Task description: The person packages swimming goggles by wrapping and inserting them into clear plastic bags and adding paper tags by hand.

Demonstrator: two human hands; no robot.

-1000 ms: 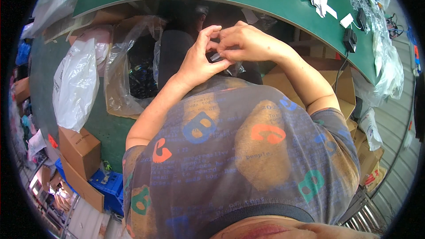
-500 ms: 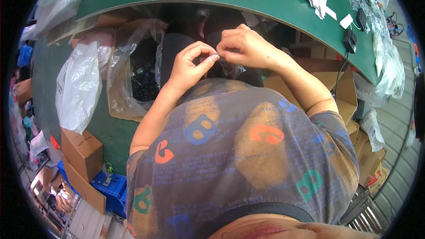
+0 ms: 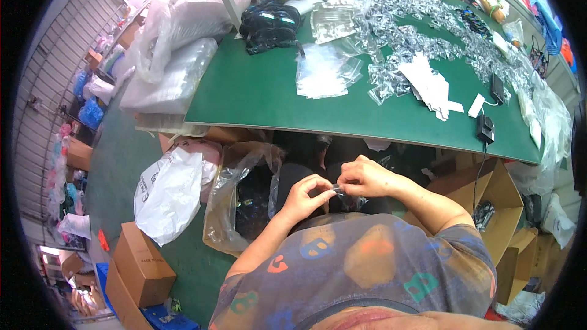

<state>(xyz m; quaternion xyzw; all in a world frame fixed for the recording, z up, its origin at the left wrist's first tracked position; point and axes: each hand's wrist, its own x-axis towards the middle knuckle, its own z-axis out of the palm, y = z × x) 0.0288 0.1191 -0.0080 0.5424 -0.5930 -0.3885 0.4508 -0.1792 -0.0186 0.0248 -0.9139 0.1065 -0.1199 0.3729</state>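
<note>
both hands meet just below the near edge of the green table (image 3: 251,95), and it's delicate stuff: left hand (image 3: 306,198) and right hand (image 3: 368,177) pinch a small shiny piece (image 3: 335,189) between their fingertips, too tiny to make out! over to the left, a plastic-lined carton (image 3: 219,221) holds dark goods, a white plastic bag (image 3: 168,192) just beside it. on the right, an open cardboard box (image 3: 507,206). up top, white paper slips (image 3: 423,84) lie fanned near a black power adapter (image 3: 485,129), clear packets (image 3: 422,30) sprawling beyond on the far right.
</note>
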